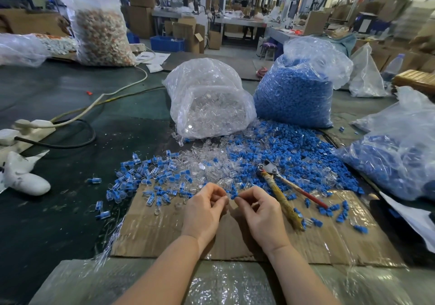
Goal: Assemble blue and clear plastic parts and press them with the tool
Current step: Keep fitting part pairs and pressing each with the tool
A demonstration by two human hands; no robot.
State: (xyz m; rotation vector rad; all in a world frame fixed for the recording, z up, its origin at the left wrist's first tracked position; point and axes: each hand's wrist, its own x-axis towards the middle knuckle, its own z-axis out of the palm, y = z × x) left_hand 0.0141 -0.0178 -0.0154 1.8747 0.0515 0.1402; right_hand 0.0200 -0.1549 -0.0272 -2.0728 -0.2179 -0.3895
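Observation:
My left hand (207, 207) pinches a small clear plastic part (224, 197) between thumb and fingers. My right hand (259, 213) pinches a small blue part (233, 196) right beside it, the two parts almost touching above the cardboard sheet (164, 229). The pressing tool (282, 194), pliers with a worn wrapped handle and a red handle, lies to the right of my right hand. Loose clear parts (211, 163) and loose blue parts (294, 154) are heaped behind my hands. Assembled blue-and-clear pieces (141, 177) lie scattered to the left.
A bag of clear parts (207, 97) and a bag of blue parts (296, 88) stand at the back. Another bag with blue parts (400, 154) lies at the right. A power strip with cables (33, 128) and a white glove (23, 177) sit on the left.

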